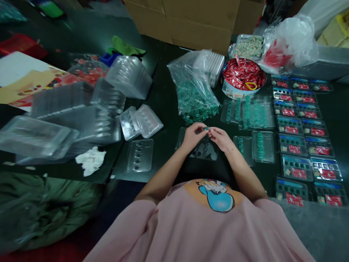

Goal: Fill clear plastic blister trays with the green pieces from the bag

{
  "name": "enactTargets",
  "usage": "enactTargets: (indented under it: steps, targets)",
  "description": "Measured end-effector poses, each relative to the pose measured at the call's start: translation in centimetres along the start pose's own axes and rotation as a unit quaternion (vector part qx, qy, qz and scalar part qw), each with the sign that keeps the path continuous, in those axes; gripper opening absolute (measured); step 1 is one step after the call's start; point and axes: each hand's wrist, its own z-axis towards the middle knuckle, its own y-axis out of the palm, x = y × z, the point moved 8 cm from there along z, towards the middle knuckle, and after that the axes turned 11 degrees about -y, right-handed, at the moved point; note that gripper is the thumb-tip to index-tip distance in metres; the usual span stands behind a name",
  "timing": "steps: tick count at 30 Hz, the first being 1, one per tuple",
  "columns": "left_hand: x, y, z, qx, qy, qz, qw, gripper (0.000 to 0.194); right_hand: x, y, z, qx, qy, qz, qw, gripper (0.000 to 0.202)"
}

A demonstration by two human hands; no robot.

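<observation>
My left hand (195, 134) and my right hand (220, 138) meet in front of my chest, fingers closed on a small green piece (206, 128) between their fingertips. Below them a clear plastic tray (211, 152) lies on the dark table. Just beyond my hands, green pieces (200, 113) spill from a clear bag (192, 78). To the right of my right hand are two clear trays, one (268, 145) with a row of green pieces in it. Another clear tray (140, 155) lies to the left of my left hand.
Stacked clear trays (79, 123) and a white crumpled tissue (91, 161) are at the left. A round tin (236, 91) holds red packets and yellow-handled scissors. Filled trays (297, 167) stand in rows at the right. A cardboard box (191, 22) is at the back.
</observation>
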Motion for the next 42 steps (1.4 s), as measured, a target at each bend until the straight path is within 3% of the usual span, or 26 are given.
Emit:
enactTargets:
  steps: [5, 10, 14, 19, 23, 28, 32, 34, 37, 42]
  targets:
    - [-1.1, -1.6, 1.1, 0.039, -0.052, 0.088, 0.994, 0.020, -1.1, -2.8, 0.4, 0.046, -0.044, -0.038, 0.997, 0.038]
    - [-2.3, 0.5, 1.0, -0.040, -0.014, 0.197, 0.979, 0.016, -1.1, -5.0, 0.2, 0.084, -0.062, -0.093, 0.990, 0.040]
    - [-3.4, 2.2, 1.0, -0.084, 0.027, 0.293, 0.952, 0.011, -0.6, -5.5, 0.1, 0.079, -0.067, -0.123, 0.987, 0.039]
    - [-4.3, 2.8, 1.4, -0.103, 0.036, 0.334, 0.936, 0.018, -0.7, -5.5, 0.8, 0.048, -0.127, -0.216, 0.967, 0.030]
    - [-4.4, 2.9, 1.2, -0.112, 0.047, 0.339, 0.933, 0.030, -0.3, -4.6, 1.2, 0.007, -0.171, -0.341, 0.924, 0.022]
    - [-4.4, 3.3, 1.0, -0.122, 0.063, 0.314, 0.939, 0.017, -0.2, -2.6, 0.5, -0.030, -0.219, -0.480, 0.849, 0.018]
    - [-4.6, 3.9, 1.1, -0.133, 0.049, 0.367, 0.919, 0.015, -0.2, -1.5, 0.7, -0.073, -0.188, -0.583, 0.787, 0.019]
    - [-4.6, 4.1, 1.2, -0.135, 0.037, 0.401, 0.905, 0.015, -0.8, -1.2, 1.7, -0.082, -0.175, -0.611, 0.767, 0.020]
    - [-4.3, 4.2, 1.2, -0.124, 0.020, 0.420, 0.899, 0.018, -3.0, 0.1, 4.2, -0.066, -0.220, -0.616, 0.754, 0.025]
    - [-3.8, 3.5, 0.9, -0.087, -0.012, 0.367, 0.926, 0.034, -4.6, 2.6, 8.3, -0.057, -0.275, -0.658, 0.699, 0.032]
